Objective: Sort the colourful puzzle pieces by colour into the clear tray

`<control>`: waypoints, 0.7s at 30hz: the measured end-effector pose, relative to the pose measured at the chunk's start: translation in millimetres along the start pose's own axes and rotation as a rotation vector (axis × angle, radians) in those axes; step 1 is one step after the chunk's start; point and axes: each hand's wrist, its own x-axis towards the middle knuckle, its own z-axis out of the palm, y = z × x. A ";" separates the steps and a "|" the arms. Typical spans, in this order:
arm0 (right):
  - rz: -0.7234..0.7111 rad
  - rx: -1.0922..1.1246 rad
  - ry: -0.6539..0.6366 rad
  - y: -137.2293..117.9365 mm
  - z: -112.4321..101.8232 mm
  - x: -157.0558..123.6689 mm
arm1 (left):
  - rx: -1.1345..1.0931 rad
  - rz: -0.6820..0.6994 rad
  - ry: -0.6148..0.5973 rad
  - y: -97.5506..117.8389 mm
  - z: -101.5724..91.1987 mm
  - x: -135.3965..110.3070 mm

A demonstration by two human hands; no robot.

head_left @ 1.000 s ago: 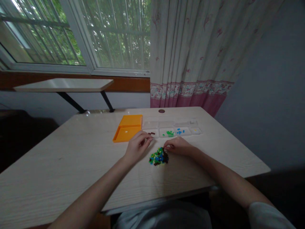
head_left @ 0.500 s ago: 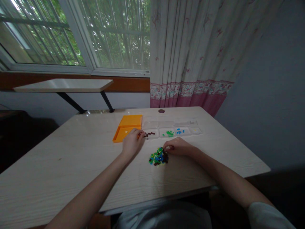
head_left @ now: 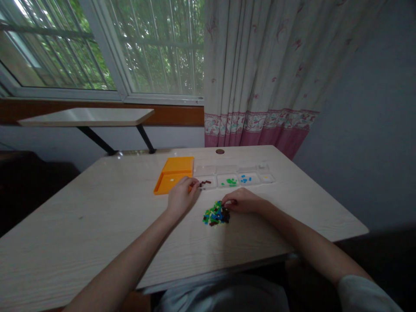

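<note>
A small heap of mixed green, blue and dark pieces lies on the pale wooden table. My right hand rests at the heap's right edge, fingertips pinched on a piece there. My left hand lies by the left end of a clear compartment tray, its fingers curled near the brown pieces in the leftmost cell. Other cells hold green pieces, blue pieces and a yellow piece.
An orange lid lies left of the tray. A cable hole sits at the table's far edge. Behind stand a window, a flowered curtain and a small side table. The table's right edge runs close to my right arm.
My left hand moved from beside the heap up and left to the tray's brown cell. My right hand stayed at the heap, shifting only slightly.
</note>
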 end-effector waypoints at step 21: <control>0.094 0.669 0.156 -2.5 21.7 11.8 | -0.269 0.405 -0.220 31.2 7.6 -19.2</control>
